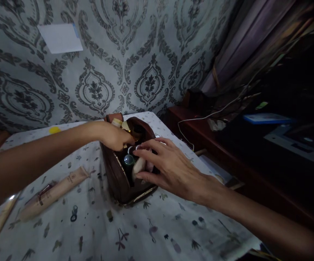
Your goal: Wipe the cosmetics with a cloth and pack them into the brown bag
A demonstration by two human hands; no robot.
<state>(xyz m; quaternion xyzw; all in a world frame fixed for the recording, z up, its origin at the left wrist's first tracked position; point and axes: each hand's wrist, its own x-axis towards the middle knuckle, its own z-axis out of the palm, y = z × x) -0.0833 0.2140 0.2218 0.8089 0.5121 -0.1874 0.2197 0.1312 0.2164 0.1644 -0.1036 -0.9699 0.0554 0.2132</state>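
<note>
A brown zippered bag (pixel 113 181) stands unzipped on the cloth-covered table, with toiletries packed inside. My left hand (pixel 116 137) reaches over its left side into the opening; its fingertips are partly hidden, near a gold-coloured item (pixel 137 135). On the right, my right hand (pixel 167 163) has its fingers spread over the opening. Its thumb and fingers are around a pale rounded item (pixel 138 166), and I cannot tell whether they grip it. Between the hands sits a dark bottle with a shiny round top (pixel 129 160). A cream-coloured cap (pixel 117 122) shows at the bag's back.
A beige squeeze tube (pixel 56 192) lies left of the bag, with another slim tube (pixel 3 217) farther left. Near the wall is a yellow round thing (pixel 54 129). A white cable (pixel 213 115) runs over the dark red furniture (pixel 219 159) at right, where a blue-edged object (pixel 267 118) lies.
</note>
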